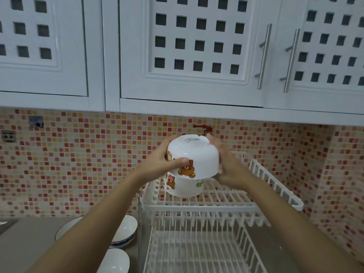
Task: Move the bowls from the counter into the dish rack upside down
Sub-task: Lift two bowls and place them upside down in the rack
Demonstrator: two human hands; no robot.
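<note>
Soft even light, wide-angle edge warping

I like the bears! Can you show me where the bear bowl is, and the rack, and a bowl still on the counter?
Bear bowl (pixel 194 156): head view, on its white side, held upside down.
Rack (pixel 254 208): head view, on the upper tier's front rail.
Counter bowl (pixel 126 230): head view, on its inside, beside the left forearm.

bowl (pixel 194 157) base mark blurred, no legible text

A white bear-print bowl (pixel 194 156) sits upside down atop another (pixel 182 186) at the left edge of the white wire rack's (pixel 232 207) upper tier, while three more bowls (pixel 124 231) rest on the counter (pixel 29 239).
</note>
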